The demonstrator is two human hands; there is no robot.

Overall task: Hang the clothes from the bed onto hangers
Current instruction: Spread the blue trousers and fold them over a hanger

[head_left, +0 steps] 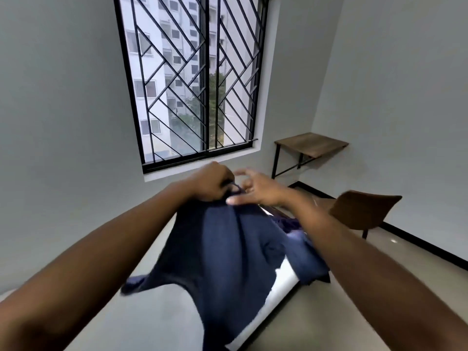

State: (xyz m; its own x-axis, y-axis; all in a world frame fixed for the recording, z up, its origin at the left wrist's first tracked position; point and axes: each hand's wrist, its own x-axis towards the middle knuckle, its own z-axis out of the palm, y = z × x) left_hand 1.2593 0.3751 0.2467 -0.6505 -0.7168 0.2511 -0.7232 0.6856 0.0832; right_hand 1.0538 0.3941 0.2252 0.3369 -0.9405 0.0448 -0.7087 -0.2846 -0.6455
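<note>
Your navy garment (228, 249) hangs above the bed (157, 320), its top bunched in your gripping left hand (210, 184). Your right hand (258, 192) is released, fingers spread, thumb on the cloth. You seem to be finding the neck; next comes a hanger, none in view.

The hanging navy garment (228, 249) fills the frame's centre, over the bed (152, 312). Open floor (316, 312) lies at lower right. A chair (364, 209) and desk (311, 144) stand at right centre. The barred window (192, 79) closes the upper middle.
</note>
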